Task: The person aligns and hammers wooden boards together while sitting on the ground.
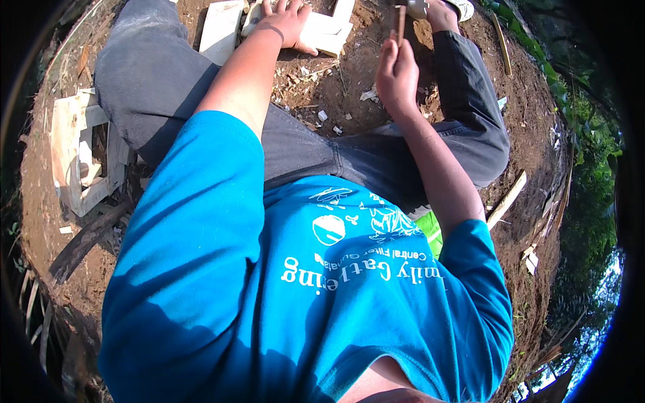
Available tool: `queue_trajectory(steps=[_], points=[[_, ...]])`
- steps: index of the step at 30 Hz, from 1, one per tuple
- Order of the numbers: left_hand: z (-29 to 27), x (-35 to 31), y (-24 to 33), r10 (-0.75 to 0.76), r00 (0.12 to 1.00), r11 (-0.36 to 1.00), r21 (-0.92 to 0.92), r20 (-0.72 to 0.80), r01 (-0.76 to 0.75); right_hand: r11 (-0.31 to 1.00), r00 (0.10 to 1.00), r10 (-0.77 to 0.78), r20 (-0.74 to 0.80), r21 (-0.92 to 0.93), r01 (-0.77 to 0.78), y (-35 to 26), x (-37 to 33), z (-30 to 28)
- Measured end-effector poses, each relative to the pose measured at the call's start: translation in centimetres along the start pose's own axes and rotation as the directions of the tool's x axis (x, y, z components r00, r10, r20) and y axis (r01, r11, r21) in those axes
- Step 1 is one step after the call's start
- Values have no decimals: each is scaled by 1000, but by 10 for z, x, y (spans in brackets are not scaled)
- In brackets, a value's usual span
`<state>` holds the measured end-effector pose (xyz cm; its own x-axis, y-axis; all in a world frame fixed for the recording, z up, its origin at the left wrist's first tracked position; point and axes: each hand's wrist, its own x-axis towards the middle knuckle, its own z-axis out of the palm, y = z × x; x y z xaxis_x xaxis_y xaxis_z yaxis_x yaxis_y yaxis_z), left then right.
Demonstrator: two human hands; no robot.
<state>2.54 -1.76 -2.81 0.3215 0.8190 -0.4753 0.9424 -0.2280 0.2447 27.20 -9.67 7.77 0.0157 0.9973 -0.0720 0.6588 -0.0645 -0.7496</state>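
Note:
My left hand (pixel 285 27) lies palm down with its fingers spread on pale wooden pieces (pixel 327 32) at the top of the head view. Just left of it, a flat pale board (pixel 220 32) rests against the ground. Closed in a fist, my right hand (pixel 398 77) grips a slim brown wooden handle (pixel 401 27) that points away from me. The handle's far end reaches the upper edge of the view, near my foot, and I cannot make out what kind of tool it is.
A pale wooden box frame (pixel 72 151) stands beside my leg on the left. Wood chips (pixel 322 115) litter the brown soil between my legs. Loose sticks (pixel 505 200) lie at the right, with green plants (pixel 594 134) beyond. A dark piece of wood (pixel 87 245) lies lower left.

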Motion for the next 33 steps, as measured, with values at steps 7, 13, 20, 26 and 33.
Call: queue_trajectory(steps=[7, 13, 20, 26, 33], points=[[6, -4, -10, 23, 999, 1000, -17, -37, -24, 943, 993, -95, -76, 313, 115, -53, 21, -28], [-1, -1, 0, 14, 1000, 997, -78, 10, -13, 932, 960, 105, 258, -363, -4, 40, 8, 18], [-19, -6, 9, -38, 995, 999, 0, 87, 39, 979, 979, -64, -194, 177, 99, 1, 15, 2], [-4, -15, -8, -25, 999, 999, -20, 21, 25, 989, 993, 88, 82, 110, -96, -16, 33, -11], [-14, 4, 7, -17, 998, 1000, -22, 68, 18, 964, 939, 177, 296, -246, -104, 10, 14, 9]])
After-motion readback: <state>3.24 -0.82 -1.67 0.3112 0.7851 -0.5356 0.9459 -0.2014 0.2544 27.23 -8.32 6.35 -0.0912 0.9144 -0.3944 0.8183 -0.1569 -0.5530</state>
